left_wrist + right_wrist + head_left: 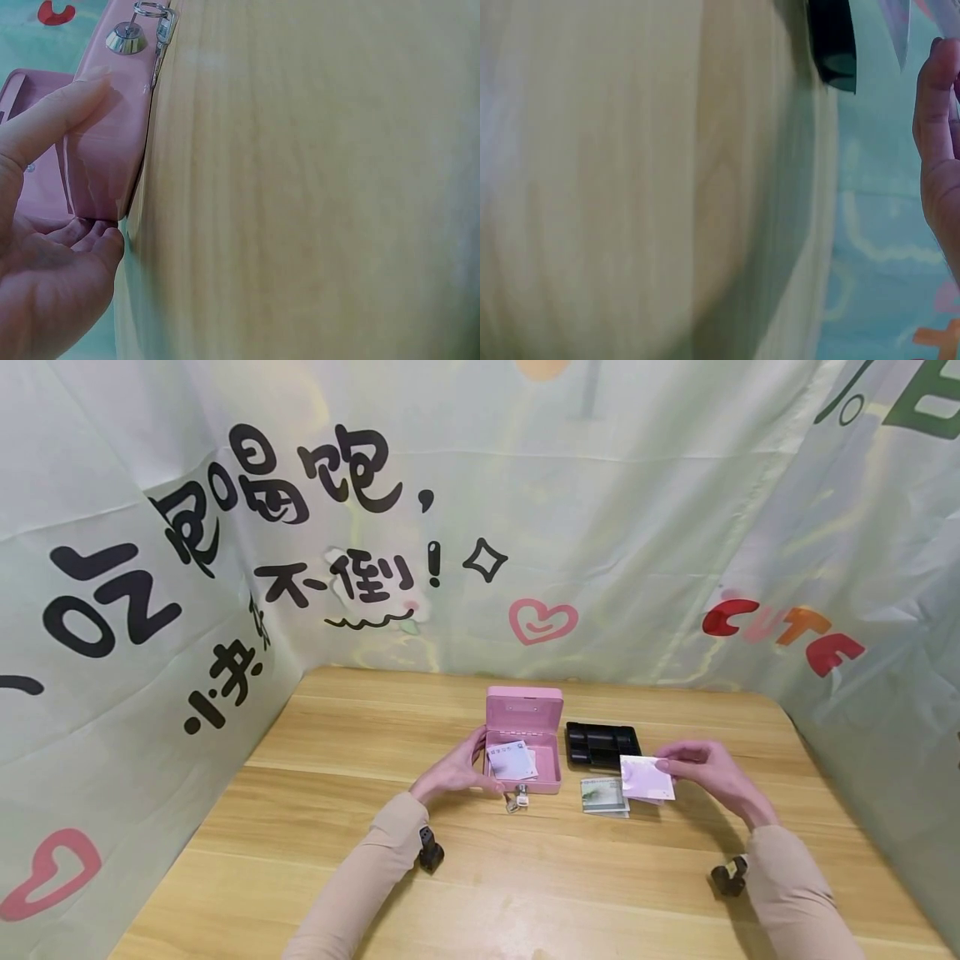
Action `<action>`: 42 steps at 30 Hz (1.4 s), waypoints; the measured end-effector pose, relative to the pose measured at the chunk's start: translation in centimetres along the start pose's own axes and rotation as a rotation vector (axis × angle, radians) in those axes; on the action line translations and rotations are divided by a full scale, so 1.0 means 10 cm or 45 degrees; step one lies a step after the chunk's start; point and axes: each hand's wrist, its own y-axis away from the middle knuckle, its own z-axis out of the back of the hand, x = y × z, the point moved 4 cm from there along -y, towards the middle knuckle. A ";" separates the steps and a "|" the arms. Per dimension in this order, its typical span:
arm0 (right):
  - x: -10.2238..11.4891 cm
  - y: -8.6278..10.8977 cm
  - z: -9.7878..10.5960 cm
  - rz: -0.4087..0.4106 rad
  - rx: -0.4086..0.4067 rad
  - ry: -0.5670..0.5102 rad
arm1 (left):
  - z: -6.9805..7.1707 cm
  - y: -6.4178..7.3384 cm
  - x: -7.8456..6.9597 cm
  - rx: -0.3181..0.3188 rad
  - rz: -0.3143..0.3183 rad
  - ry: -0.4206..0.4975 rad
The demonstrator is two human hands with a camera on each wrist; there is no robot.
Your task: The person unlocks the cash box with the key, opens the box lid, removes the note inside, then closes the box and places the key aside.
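Note:
A pink cash box (pixel 558 768) stands with its lid raised, and purple-tinted banknotes (pixel 512 761) lie inside it. My left hand (pixel 459 766) grips the box at its left side. In the left wrist view the thumb (pixel 71 109) lies along the front face, with the other fingers round the corner. A key sits in the lock (pixel 126 37), with a ring and a second key hanging from it. My right hand (pixel 701 770) pinches pale purple banknotes (pixel 647 778) by their right edge, over the table. Greenish banknotes (pixel 602 795) lie just left of them.
A black compartment tray (pixel 600 745) sits right of the box, behind the notes. The wooden table (pixel 570 885) ends at printed cloth walls at the back and sides. A dark wrist camera (pixel 430 850) is strapped at the left sleeve, another (pixel 729 877) at the right.

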 end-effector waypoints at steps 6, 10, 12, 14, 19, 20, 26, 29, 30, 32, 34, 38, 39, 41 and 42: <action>-0.07 0.04 0.05 -0.014 -0.007 0.020 | 0.00 0.00 -0.01 0.001 -0.007 0.008; -0.11 0.06 0.07 -0.040 0.011 0.004 | 0.00 0.00 -0.02 0.001 -0.011 0.003; -0.13 0.06 0.08 -0.048 0.025 -0.006 | 0.00 0.00 -0.03 0.001 -0.013 0.004; -0.14 0.06 0.08 -0.048 0.045 -0.010 | 0.00 0.01 -0.03 0.001 -0.010 0.009; -0.18 0.06 0.08 -0.048 0.080 0.005 | 0.00 0.02 -0.04 0.007 -0.014 0.018; -0.18 0.06 0.08 -0.049 0.086 0.011 | 0.00 0.02 -0.04 0.009 -0.017 0.018; -0.19 0.04 0.05 -0.065 0.105 0.049 | 0.00 0.02 -0.04 0.003 -0.009 0.011; -0.19 0.04 0.04 -0.060 0.116 0.073 | 0.00 0.02 -0.03 -0.002 -0.001 0.005; -0.20 0.04 0.04 -0.063 0.115 0.079 | 0.00 0.02 -0.03 -0.003 0.000 0.002; -0.20 0.03 0.03 -0.064 0.113 0.098 | 0.00 0.02 -0.04 -0.004 -0.002 -0.003; -0.20 0.02 0.02 -0.068 0.115 0.119 | 0.00 0.02 -0.04 -0.005 -0.005 -0.004; -0.22 0.01 0.01 -0.094 0.114 0.168 | 0.00 0.02 -0.03 0.000 -0.006 -0.001; -0.22 0.01 0.01 -0.099 0.117 0.177 | 0.00 0.02 -0.03 0.001 -0.009 0.000; -0.22 0.00 0.00 -0.105 0.118 0.187 | 0.00 0.02 -0.02 0.005 -0.012 0.002; -0.22 0.00 0.00 -0.107 0.117 0.192 | 0.00 0.01 -0.02 0.005 -0.014 0.002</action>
